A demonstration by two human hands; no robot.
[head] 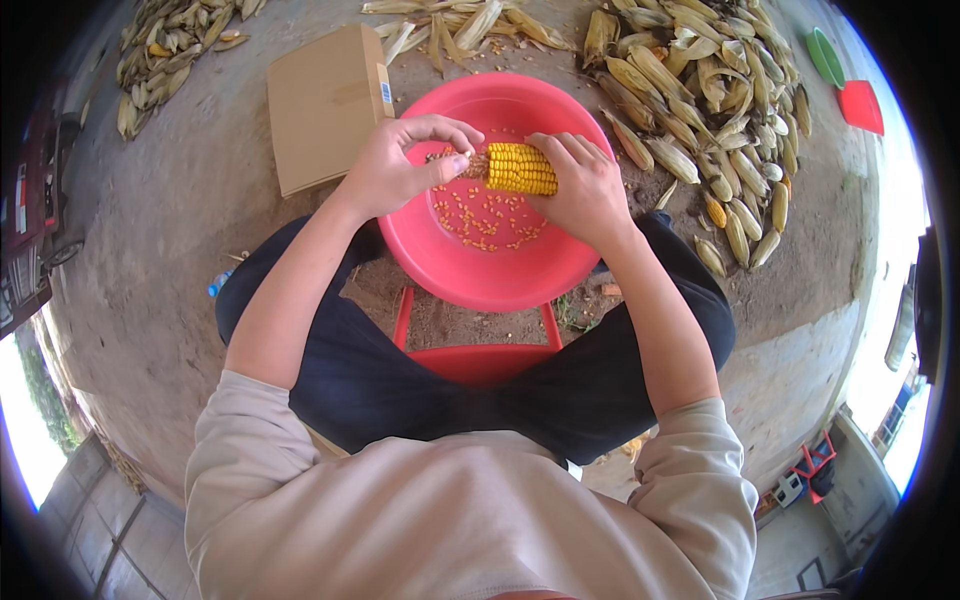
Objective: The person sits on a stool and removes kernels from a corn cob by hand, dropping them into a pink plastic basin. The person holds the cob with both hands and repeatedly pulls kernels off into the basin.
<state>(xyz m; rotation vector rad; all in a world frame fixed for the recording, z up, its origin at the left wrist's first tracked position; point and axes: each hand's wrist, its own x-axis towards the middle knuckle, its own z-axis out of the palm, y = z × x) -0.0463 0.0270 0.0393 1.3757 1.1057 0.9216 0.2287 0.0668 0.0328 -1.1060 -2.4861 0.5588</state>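
An ear of yellow corn (523, 169) lies crosswise over a pink plastic basin (495, 281). My right hand (581, 184) grips its right end, fingers over the top. Rows of kernels cover most of the ear, while the bare cob (474, 166) shows at its left end. There, the thumb and index finger of my left hand (397, 161) pinch what looks like a pale kernel (469, 154). Loose corn kernels (480, 220) are scattered across the basin floor below, and the hands hide part of them.
A cardboard box (322, 105) stands left of the basin. A big heap of unshucked corn (705, 97) lies to the right; another pile (176, 56) is at the far left. Husks (472, 26) lie beyond. A red stool (476, 362) is between my legs.
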